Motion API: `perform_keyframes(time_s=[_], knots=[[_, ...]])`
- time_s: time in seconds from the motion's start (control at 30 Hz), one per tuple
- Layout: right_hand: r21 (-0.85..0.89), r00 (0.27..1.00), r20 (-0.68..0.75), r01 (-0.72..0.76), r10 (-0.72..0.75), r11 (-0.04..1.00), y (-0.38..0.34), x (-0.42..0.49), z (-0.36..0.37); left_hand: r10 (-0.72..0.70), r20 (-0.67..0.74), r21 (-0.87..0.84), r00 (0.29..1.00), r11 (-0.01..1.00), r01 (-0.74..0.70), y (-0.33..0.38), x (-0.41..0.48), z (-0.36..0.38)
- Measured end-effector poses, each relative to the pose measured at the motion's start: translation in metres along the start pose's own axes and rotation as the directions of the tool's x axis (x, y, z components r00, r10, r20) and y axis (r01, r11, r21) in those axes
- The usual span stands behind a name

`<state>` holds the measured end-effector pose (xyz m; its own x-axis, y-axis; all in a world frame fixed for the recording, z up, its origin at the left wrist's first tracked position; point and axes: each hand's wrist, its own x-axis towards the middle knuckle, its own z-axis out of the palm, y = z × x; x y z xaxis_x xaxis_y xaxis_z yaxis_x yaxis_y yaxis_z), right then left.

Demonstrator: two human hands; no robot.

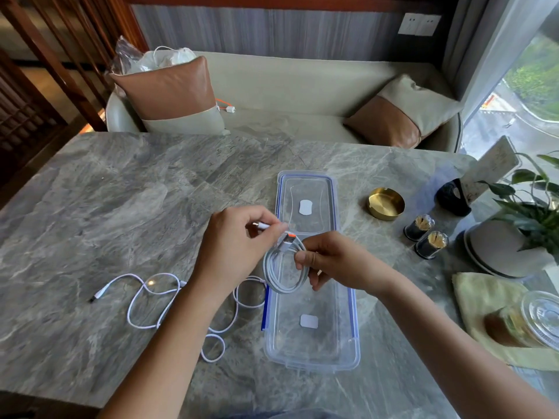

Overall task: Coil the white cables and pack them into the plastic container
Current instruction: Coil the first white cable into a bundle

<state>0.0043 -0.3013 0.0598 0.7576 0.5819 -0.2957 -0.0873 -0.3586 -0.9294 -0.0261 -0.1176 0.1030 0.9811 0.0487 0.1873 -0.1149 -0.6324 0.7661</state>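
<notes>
My right hand (329,261) pinches the side of the coiled cable (284,269) between thumb and curled fingers, clamping the loops together. My left hand (239,240) grips the free end, whose thin plug (262,226) pokes out between thumb and forefinger, so both hands are closed on this one cable. Its other end, the orange-tipped plug (289,238), sits at the top of the coil between my hands. To finish well, I judge I should lead the last tail round the same way the loops lie, not so tight that they kink, then tuck the end so the ring does not spring open when I let go. The right-hand pinch must hold every turn, since one slipped loop could undo the lot. The coil hangs just above the plastic container (354,316), which lies open on the marble table (90,207) under my hands, and I can see no cable in it. What looks like its lid (305,179) lies end to end beyond it. A second white cable (101,294) sprawls uncoiled on the table to my left, passing under my left forearm, so I take the job to be under half done. Off to the right stand a brass dish (386,204) and two toothpick jars (419,226), well apart from the work
</notes>
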Motion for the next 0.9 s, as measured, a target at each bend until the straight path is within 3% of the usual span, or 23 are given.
perform_keyframes(time_s=[0.13,0.2,0.33,0.43,0.57,0.77,0.83,0.9], knots=[[0.073,0.998,-0.068,0.015,-0.010,0.997,-0.001,0.001,-0.002,-0.015,0.056,-0.269,0.998,0.963,0.030,0.011,-0.003,0.006],[0.059,0.995,-0.103,0.018,-0.012,0.998,0.001,-0.001,-0.003,-0.025,0.073,-0.315,0.997,0.948,0.047,0.016,-0.004,0.010],[0.043,0.988,-0.152,0.039,-0.032,0.998,0.003,-0.001,0.001,0.178,-0.001,-0.041,0.984,0.983,-0.178,0.034,-0.006,0.020],[0.204,0.981,-0.190,0.085,-0.046,0.975,0.002,-0.003,-0.005,0.269,-0.008,-0.001,0.963,0.963,-0.269,0.037,-0.018,0.031],[0.392,0.991,-0.125,0.085,-0.039,0.916,0.004,-0.014,-0.014,0.153,-0.180,-0.135,0.972,0.975,-0.179,0.014,-0.026,0.037],[0.464,0.994,-0.095,0.100,-0.063,0.880,0.010,-0.014,-0.010,-0.002,-0.259,-0.289,0.966,0.954,-0.075,0.006,-0.029,0.053],[0.469,0.992,-0.097,0.114,-0.077,0.876,0.009,-0.014,-0.009,-0.078,-0.248,-0.435,0.966,0.900,-0.039,0.008,-0.028,0.056],[0.462,0.991,-0.101,0.128,-0.091,0.878,0.008,-0.015,-0.009,-0.187,-0.153,-0.638,0.970,0.769,0.047,0.013,-0.028,0.055]])
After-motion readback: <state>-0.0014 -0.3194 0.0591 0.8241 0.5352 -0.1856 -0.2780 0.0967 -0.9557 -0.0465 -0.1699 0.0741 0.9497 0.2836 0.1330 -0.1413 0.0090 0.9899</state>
